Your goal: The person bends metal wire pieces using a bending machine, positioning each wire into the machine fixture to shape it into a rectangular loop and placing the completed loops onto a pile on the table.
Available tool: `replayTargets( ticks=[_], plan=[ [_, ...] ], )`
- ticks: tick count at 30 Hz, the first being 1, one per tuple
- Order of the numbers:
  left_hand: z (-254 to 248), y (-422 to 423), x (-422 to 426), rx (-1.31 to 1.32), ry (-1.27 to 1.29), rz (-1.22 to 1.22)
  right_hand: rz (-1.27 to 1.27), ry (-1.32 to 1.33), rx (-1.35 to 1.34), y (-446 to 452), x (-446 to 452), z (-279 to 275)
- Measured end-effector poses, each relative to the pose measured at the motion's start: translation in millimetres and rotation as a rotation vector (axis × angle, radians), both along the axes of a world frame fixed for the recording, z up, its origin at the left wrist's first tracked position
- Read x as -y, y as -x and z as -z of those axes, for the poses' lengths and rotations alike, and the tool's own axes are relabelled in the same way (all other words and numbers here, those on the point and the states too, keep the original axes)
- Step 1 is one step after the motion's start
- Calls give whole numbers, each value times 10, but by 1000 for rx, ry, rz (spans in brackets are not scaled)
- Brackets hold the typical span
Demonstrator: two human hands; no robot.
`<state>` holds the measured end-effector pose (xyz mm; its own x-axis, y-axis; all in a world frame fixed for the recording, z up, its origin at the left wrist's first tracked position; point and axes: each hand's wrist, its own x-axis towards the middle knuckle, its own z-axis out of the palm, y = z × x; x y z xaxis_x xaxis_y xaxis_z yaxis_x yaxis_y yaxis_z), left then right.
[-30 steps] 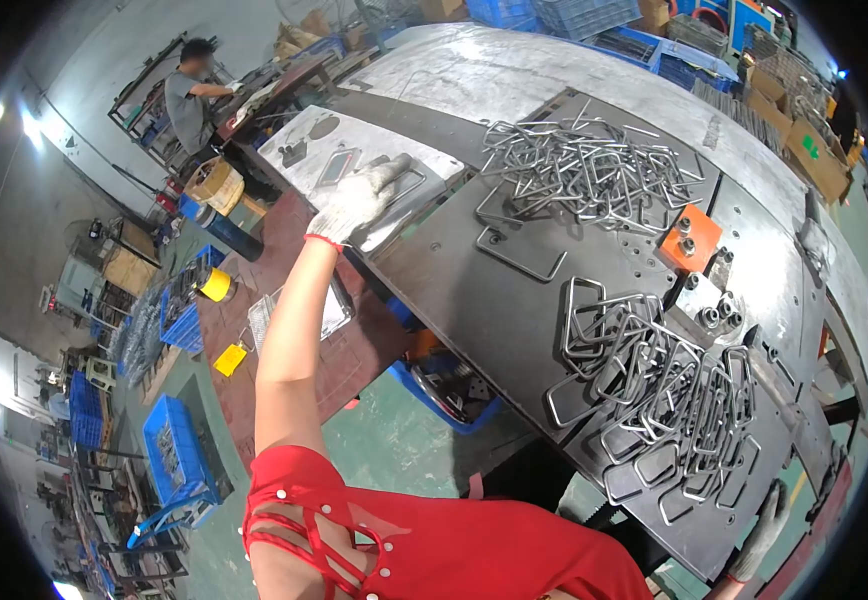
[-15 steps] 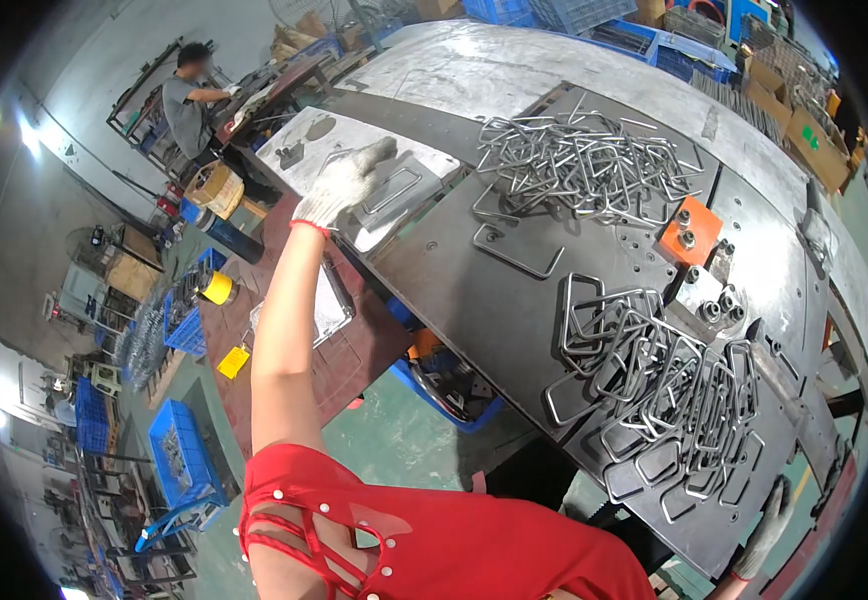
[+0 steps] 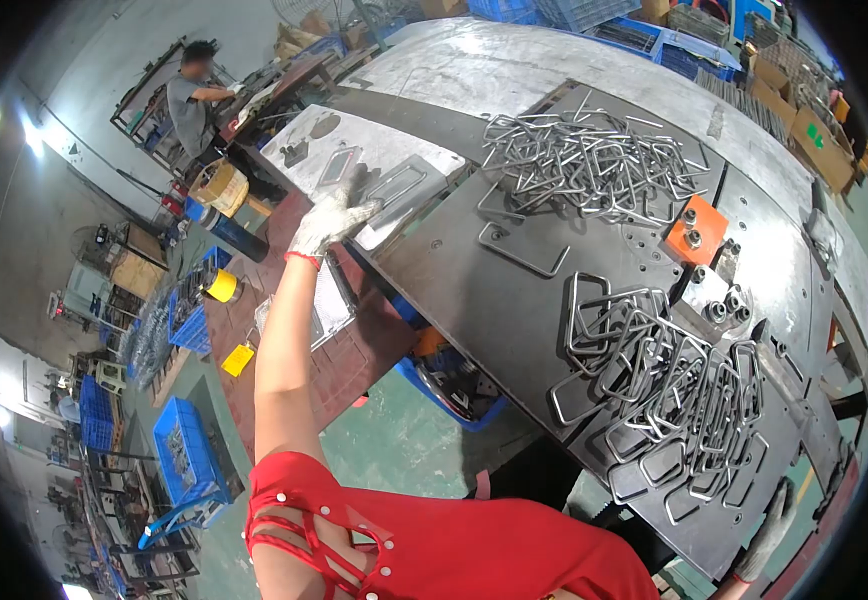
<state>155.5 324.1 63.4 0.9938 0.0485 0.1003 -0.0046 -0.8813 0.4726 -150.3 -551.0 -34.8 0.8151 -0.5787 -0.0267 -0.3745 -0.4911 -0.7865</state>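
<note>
My left hand (image 3: pixel 332 222), in a white knit glove with a red cuff, is over the near edge of a pale metal plate (image 3: pixel 429 160). Its fingers are apart and nothing shows in them. Just beyond the fingertips lies a small rectangular frame (image 3: pixel 337 166); a bent metal rod (image 3: pixel 412 187) lies to their right. My right hand (image 3: pixel 776 528), also gloved, rests at the right edge of the dark metal table (image 3: pixel 454 280), fingers stretched out and partly hidden. Nearest to it is a pile of bent rods shaped into near-closed loops (image 3: pixel 669 390).
A second heap of bent rods (image 3: pixel 594 165) lies at the back, with a single U-shaped rod (image 3: pixel 524 252) in front. An orange block (image 3: pixel 696 230) and a bolted steel block (image 3: pixel 709 300) stand on the table's right. A person (image 3: pixel 192 105) works at the far left.
My left hand has drawn back toward me across the pale plate, its fingers spreading, and the small rectangular frame now shows. My right hand has stayed at the table edge.
</note>
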Motion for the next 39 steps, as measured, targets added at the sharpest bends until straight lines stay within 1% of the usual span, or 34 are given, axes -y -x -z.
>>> replayTargets(
  ticks=[1, 4, 7, 10, 11, 14, 15, 18, 19, 22, 23, 26, 29, 33, 36, 38, 39],
  plan=[
    [-93, 51, 78, -70, -89, -36, -11, -10, -15, -5, 0, -16],
    [-112, 25, 56, -110, -17, -36, -10, -28, -6, -1, 34, 19],
    [-216, -7, 123, -86, -40, -98, -8, 5, 35, -15, 16, 56],
    [-279, -53, 281, -11, -150, -103, -43, -19, -53, -20, -35, -71],
    [-212, -109, 292, 34, -160, -69, -32, -20, -36, -8, -1, -33],
    [-262, -212, 510, 68, -353, 123, -10, -17, -19, 19, 91, 73],
    [-356, -193, 642, 24, -331, 130, -8, -14, -39, 22, 82, 52],
    [-413, -277, 642, 30, -460, 208, -11, -11, -50, 22, 9, -14],
    [-443, -297, 671, 80, -523, 221, -13, -12, -46, 16, -32, -40],
    [-492, -347, 698, 161, -368, 175, -8, 17, -101, -31, -132, -156],
    [-511, -345, 708, 125, -325, 145, -5, 23, -87, -29, -118, -128],
    [-594, -263, 863, -49, -362, 174, 4, 30, -59, 13, -67, -62],
    [-608, -257, 904, -16, -446, 153, 6, 8, -37, -9, -57, -51],
    [-451, -302, 697, 51, -279, 94, -3, -1, -27, -4, -77, -52],
    [-557, -157, 688, -169, -485, 20, -6, 33, -50, -49, -231, -171],
    [-447, -220, 601, -99, -526, 73, 18, 37, -56, -69, -340, -269],
    [-458, -265, 635, -113, -575, 84, 42, 30, -54, -65, -387, -302]
  ],
)
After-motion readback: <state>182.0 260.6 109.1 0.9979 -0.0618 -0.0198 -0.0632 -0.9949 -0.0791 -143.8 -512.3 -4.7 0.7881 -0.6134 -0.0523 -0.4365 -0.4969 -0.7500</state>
